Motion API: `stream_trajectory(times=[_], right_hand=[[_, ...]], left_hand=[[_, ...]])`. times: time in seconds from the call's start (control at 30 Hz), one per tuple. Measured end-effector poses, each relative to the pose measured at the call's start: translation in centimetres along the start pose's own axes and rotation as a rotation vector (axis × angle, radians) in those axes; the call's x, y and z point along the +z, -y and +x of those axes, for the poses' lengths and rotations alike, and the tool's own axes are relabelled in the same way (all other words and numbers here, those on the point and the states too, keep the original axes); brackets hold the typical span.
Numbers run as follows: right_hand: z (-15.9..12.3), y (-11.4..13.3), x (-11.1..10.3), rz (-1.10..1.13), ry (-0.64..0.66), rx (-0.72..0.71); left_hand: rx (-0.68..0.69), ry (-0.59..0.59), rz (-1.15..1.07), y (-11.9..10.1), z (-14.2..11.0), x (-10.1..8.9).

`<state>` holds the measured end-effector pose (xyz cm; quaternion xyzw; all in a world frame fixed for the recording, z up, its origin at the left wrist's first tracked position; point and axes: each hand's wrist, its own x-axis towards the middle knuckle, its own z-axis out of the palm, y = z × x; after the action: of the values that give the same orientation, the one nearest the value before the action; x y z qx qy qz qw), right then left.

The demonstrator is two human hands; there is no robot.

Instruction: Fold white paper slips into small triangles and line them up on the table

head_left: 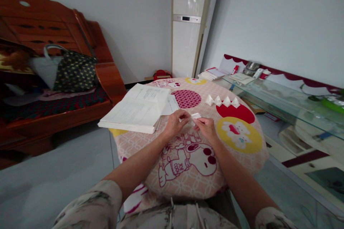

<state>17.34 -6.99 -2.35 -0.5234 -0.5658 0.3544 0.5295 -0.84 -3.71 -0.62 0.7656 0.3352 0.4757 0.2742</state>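
Our left hand (176, 121) and right hand (205, 127) pinch the paper (195, 116) between them, the book (139, 109) lying to the left.

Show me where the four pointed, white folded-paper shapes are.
In the head view, the pointed shapes stand in a row on the right of the round table, beyond the right hand, by a red cloth patch.

A dark patterned bag (76, 71) sits on a reddish wooden bench (109, 78)
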Motion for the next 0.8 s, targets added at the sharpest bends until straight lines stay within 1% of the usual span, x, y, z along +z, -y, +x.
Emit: stream_trajectory(times=[0.1,0.17,0.3,0.37,0.47,0.57,0.7,0.8], right_hand=[[-0.3,0.7,-0.1,0.033,0.053,0.003],[-0.4,1.3,-0.4,0.100,0.070,0.020],[-0.2,2.0,-1.2,0.291,-0.047,0.027],[0.0,2.3,-1.3,0.346,-0.034,0.019],[0.6,2.9,-1.0,0.369,0.100,0.022],[1.5,3.7,-0.7,0.332,0.214,0.011],[2.8,4.7,-1.2,0.226,0.279,-0.041],[3.1,5.1,-1.6,0.200,0.337,-0.030]], left_hand=[[-0.065,0.040,-0.151,0.3,0.3,-0.3],[-0.127,0.066,-0.317,0.5,0.5,-0.5],[-0.249,0.083,-0.660,0.7,0.7,-0.9],[-0.271,0.116,-0.750,0.7,0.6,-0.9],[-0.288,0.178,-0.789,0.7,0.6,-0.5],[-0.289,0.190,-0.765,0.8,0.8,-0.4],[-0.265,0.238,-0.720,0.7,1.2,-0.9],[-0.250,0.263,-0.681,0.5,1.2,-1.4]])
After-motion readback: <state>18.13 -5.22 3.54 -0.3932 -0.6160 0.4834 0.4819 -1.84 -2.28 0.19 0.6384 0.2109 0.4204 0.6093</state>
